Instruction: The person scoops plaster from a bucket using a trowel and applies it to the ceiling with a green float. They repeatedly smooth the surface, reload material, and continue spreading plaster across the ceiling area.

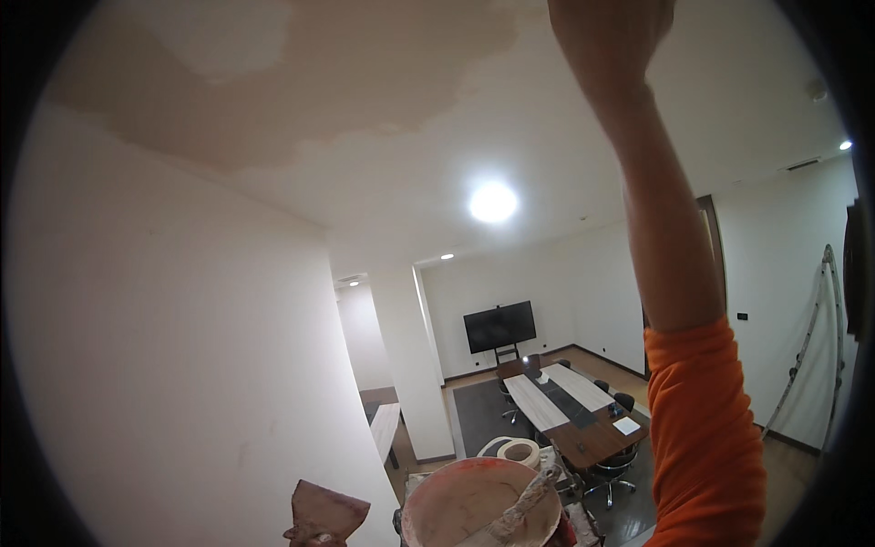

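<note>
My right arm, in an orange sleeve, reaches straight up to the ceiling. At the upper edge my right hand is cut off, so its fingers and anything in them are hidden. Low on the left, a putty knife with a wide, stained blade points upward. Only a bit of my left hand shows below it, closed around it. Between my arms stands a round tub with pinkish smears on its rim. A plaster-crusted tool lies slanting across the tub.
A tan damp-looking patch spreads over the ceiling near a bright round lamp. A tape roll lies behind the tub. Below are a long meeting table, chairs and a screen. A ladder leans at the right wall.
</note>
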Demonstrator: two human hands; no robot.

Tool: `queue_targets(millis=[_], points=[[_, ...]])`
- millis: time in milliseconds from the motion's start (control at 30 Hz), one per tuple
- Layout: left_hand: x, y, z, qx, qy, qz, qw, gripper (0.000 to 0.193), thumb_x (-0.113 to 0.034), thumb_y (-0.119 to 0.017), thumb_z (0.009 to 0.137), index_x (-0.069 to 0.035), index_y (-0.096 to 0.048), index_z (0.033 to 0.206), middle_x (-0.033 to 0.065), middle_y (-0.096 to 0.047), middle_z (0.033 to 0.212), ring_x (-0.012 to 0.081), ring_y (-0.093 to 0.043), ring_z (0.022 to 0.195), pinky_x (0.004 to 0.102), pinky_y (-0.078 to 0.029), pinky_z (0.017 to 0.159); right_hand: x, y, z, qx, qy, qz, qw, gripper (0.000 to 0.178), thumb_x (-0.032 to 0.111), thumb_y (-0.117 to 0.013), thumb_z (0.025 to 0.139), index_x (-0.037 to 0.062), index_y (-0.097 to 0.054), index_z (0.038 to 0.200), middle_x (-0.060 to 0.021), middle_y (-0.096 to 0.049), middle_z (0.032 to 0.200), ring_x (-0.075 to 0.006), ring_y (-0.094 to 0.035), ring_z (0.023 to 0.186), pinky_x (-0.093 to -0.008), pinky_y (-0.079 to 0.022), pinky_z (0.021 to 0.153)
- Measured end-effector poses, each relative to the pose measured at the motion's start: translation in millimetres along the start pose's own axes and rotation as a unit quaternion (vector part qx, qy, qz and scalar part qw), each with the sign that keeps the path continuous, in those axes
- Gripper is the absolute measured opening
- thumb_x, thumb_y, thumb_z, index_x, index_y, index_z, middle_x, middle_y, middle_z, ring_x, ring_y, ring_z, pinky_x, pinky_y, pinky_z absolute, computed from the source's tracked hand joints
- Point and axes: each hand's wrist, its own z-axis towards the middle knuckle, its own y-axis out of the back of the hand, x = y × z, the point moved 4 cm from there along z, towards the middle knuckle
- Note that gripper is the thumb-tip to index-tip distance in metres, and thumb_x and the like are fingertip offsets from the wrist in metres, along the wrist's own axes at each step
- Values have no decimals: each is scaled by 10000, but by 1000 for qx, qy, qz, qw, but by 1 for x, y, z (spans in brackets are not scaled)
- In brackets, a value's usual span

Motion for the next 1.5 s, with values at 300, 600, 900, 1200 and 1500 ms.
queue_targets(millis=[300,600,900,1200,1500], points=[[-19,-23,-12,-23,9,1,1000,164,38,-548,791,1,-565,950,79,-608,802,185,-577,673,305,-485,632,13,-83,-105,-79,127,155,976,550,59,-607,787,267,-631,1296,22,-615,1270,-226,-570,1131,-399,-459,927],[-15,-9,-13,-39,-28,40,998,151,11,-541,816,-8,-561,965,63,-573,806,153,-545,661,291,-477,627,22,-98,-210,-11,56,231,971,573,35,-563,829,193,-548,1380,-14,-511,1427,-257,-491,1257,-439,-420,993],[-28,-21,-12,0,-36,55,998,177,20,-534,815,-10,-553,988,61,-570,836,142,-527,647,289,-473,627,78,-127,-257,158,75,285,943,556,60,-500,883,192,-492,1423,-17,-507,1447,-290,-506,1274,-454,-420,1050],[-7,-6,-9,-32,-6,31,999,129,7,-536,813,1,-580,934,55,-576,769,150,-537,636,297,-472,626,-20,3,-23,-202,41,172,963,460,-44,-604,849,133,-648,1272,-100,-645,1275,-280,-585,1194,-415,-431,1037],[-12,-15,-17,-17,-21,52,998,134,15,-533,797,2,-589,918,68,-586,786,165,-553,658,284,-471,627,16,-123,-162,-37,91,164,982,602,74,-638,769,272,-594,1335,24,-577,1360,-228,-545,1195,-482,-439,933]])
